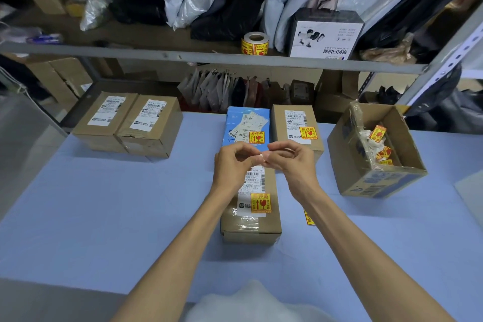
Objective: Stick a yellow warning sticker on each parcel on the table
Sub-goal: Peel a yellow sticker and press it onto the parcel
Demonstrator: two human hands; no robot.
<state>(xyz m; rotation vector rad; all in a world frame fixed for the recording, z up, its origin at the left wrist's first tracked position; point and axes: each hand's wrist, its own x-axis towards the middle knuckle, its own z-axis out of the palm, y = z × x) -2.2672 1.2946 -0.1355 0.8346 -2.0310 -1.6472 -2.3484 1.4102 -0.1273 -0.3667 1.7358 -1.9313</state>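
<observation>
Bare forearms reach over the blue bench [104, 217] to the middle brown parcel [251, 229], which wears a yellow sticker [260, 202]. Above its far end the left hand [231, 165] and right hand [294, 162] meet, both hands pinching a small white scrap [262, 157]. Just right of that parcel lies a loose sticker [309, 217]. Beyond it stand a blue parcel [235, 123] and a tan parcel [278, 123], each stickered. Far left of it sit two labelled parcels [149, 136], and to its right an open carton [379, 183].

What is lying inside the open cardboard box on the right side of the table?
The open box holds crumpled white backing scraps and yellow sticker pieces. Its near wall hides the bottom, so anything lying there cannot be seen.
</observation>
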